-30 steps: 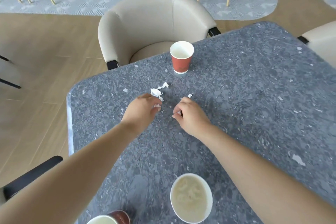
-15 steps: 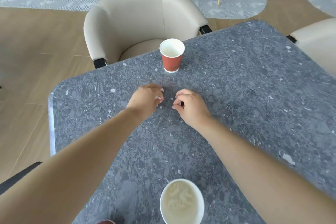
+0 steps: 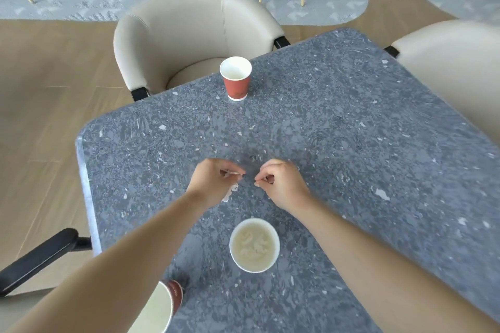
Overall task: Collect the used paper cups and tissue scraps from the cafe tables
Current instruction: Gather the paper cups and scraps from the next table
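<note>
At the near table (image 3: 351,143) edge: 1 red cup (image 3: 173,296), half behind the left forearm.
Just beyond: 1 tissue-filled cup (image 3: 254,244), upright.
Mid-table, left hand (image 3: 212,184): fingers curled round white tissue scraps (image 3: 230,192).
Right hand (image 3: 282,184): thumb and forefinger pinched together, contents hidden.
Far edge: 1 upright red cup (image 3: 235,78), by the beige armchair (image 3: 189,30).

grey table (image 3: 351,143), cream armchair (image 3: 189,30) (far side)

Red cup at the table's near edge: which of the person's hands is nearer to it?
Left. The left hand is beyond the red cup, slightly to its right; the right hand is beyond it too, but much farther right.
</note>
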A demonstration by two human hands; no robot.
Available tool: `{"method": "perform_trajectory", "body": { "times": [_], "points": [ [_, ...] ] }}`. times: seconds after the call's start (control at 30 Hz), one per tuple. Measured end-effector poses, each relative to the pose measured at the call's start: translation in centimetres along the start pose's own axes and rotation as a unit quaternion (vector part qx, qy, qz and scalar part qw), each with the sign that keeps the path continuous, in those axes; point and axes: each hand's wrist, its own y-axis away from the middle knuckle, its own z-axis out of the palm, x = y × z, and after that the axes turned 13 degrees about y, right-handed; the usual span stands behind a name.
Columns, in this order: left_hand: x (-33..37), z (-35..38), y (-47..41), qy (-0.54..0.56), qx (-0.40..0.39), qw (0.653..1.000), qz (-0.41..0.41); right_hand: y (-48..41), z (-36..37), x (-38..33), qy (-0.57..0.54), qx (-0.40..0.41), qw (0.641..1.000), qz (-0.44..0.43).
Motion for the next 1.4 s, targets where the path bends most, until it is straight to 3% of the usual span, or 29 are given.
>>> {"method": "perform_trajectory", "body": {
  "times": [0.3,0.53,0.63,0.93,1.17,1.4],
  "points": [
    [4.2,-0.4,8.5,0.046,0.020,0.996,0.068,8.1,-5.8,-5.1,-0.086,0.072,0.993,-0.034],
    [4.0,0.8,13.5,0.050,-0.001,0.998,0.037,12.7,-5.2,-6.4,-0.119,0.001,0.987,0.105],
    [3.7,1.1,14.7,0.060,-0.031,0.997,0.033,13.5,-5.2,-6.3,-0.109,0.026,0.987,0.116],
    [2.9,0.3,16.1,-0.104,-0.012,0.988,0.109,15.1,-5.4,-5.5,-0.043,0.042,0.996,0.062],
    [-1.1,1.7,19.9,-0.129,-0.008,0.989,0.072,17.1,-3.2,-5.4,0.009,0.046,0.999,-0.025],
    [-4.6,3.8,20.8,-0.270,-0.085,0.959,0.009,17.3,-2.2,-5.8,0.040,0.041,0.998,-0.015]
  ]
}}
